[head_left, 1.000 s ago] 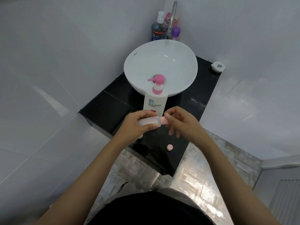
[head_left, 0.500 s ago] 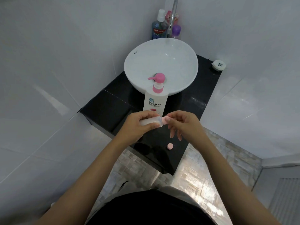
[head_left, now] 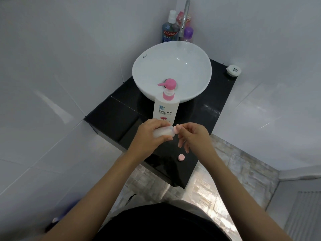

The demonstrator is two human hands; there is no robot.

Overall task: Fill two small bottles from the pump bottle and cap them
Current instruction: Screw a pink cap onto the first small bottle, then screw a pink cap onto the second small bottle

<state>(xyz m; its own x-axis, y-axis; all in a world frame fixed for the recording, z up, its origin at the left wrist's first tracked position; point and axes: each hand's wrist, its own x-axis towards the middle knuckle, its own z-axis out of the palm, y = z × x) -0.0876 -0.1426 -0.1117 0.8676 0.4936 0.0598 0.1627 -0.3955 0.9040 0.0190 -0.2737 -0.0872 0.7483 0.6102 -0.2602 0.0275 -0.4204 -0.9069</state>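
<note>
My left hand (head_left: 149, 136) holds a small clear bottle (head_left: 163, 132) on its side, filled with whitish liquid. My right hand (head_left: 194, 136) pinches the pink cap (head_left: 178, 128) at the bottle's mouth with thumb and forefinger. The white pump bottle (head_left: 165, 108) with a pink pump head (head_left: 169, 85) stands upright just behind my hands, in front of the basin. A second pink cap (head_left: 181, 157) lies loose on the black counter (head_left: 111, 117) below my right hand. A second small bottle is hidden.
A white round basin (head_left: 172, 70) sits on the counter with a chrome tap (head_left: 185, 16) behind it. Mouthwash and other bottles (head_left: 169, 30) stand in the back corner. A small white round object (head_left: 234, 70) lies at the counter's far right. White walls close in on both sides.
Both hands, with the small bottle and its cap, have stayed close together in front of the pump bottle; my right fingers have shifted slightly on the cap.
</note>
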